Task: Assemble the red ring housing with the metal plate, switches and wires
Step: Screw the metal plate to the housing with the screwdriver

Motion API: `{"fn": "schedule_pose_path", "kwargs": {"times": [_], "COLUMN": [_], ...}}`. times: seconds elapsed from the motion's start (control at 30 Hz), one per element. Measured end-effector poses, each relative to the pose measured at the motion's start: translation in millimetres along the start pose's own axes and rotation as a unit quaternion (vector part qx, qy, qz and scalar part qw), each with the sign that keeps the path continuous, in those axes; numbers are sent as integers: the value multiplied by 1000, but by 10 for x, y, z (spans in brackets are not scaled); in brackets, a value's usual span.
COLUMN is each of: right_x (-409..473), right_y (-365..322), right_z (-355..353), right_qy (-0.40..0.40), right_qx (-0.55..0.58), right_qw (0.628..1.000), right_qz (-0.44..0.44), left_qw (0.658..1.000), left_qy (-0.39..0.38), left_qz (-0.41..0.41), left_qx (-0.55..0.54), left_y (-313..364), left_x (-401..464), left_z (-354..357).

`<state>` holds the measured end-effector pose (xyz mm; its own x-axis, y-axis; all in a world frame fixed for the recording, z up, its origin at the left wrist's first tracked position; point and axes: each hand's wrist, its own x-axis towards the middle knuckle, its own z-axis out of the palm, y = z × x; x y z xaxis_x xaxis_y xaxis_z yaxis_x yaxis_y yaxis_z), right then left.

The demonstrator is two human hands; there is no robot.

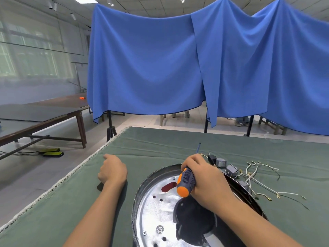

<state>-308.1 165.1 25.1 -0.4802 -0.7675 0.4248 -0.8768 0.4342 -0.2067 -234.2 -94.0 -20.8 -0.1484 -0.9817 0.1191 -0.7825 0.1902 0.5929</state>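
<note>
From my head camera, I see my right hand (204, 177) wrapped tight around a screwdriver (186, 182) with an orange and gray handle. The fat orange end points back at me, toward 7 o'clock, and the thin blue shaft (198, 148) sticks out past my knuckles toward 12 o'clock. My right hand is over the shiny metal plate (156, 207), at the plate's 1 o'clock side. The plate is round with small holes and screws in it, and it sits inside a dark ring housing (249, 196) whose rim shows at 3 o'clock of my hand. Through one slot in the plate I can see a bit of red (168, 186). A big dark hole (194, 218) is in the plate, at 6 o'clock from my right hand. My left hand (112, 169) rests on the green cloth (71, 202), well apart from the plate at its 10 o'clock. Its fingers are curled in loosely and hold nothing. The gray switches (226, 166) lie on the cloth just beside the ring, at 2 o'clock of my right hand. The white wires (256, 172) with little metal ends lie in a loose pile at 3 o'clock of the switches. Blue curtains (160, 68) hang behind the table.
</note>
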Motion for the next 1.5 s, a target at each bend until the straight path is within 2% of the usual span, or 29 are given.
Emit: {"fn": "schedule_pose_path", "kwargs": {"times": [0.43, 0.7, 0.9, 1.0, 1.07, 1.17, 1.23, 1.3, 1.33, 1.5], "right_x": [-25, -29, -31, -25, -23, -21, -26, -33, -44, -117], "right_y": [-14, -13, -7, -2, -6, 6, 16, 30, 34, 168], "right_z": [-4, -14, -14, -14, -12, -6, -26, -64, -79, -81], "right_qy": [-13, -14, -14, -9, -12, 8, 66, 135, 151, 95], "right_qx": [-4, -7, -3, -6, 2, 27, 50, 43, 40, 84], "right_qw": [1000, 1000, 1000, 1000, 1000, 1000, 996, 988, 986, 980], "right_qz": [-8, -17, -10, -13, -9, 13, 39, 54, 63, 154], "left_qw": [996, 996, 999, 994, 970, 896, 846, 804, 793, 739], "left_qy": [-47, -17, 17, 3, -62, -169, -225, -278, -297, -368], "left_qz": [16, 29, 42, 47, 40, 27, 25, 27, 35, 44], "left_qx": [71, 80, 22, -97, -234, -409, -483, -525, -531, -563], "left_y": [-22, -20, -102, -122, -57, 187, 399, 586, 659, 789], "left_x": [97, 98, -49, -111, -195, -440, -662, -876, -965, -1200], "left_z": [-28, 16, 17, -28, -117, -335, -492, -636, -708, -1025]}}
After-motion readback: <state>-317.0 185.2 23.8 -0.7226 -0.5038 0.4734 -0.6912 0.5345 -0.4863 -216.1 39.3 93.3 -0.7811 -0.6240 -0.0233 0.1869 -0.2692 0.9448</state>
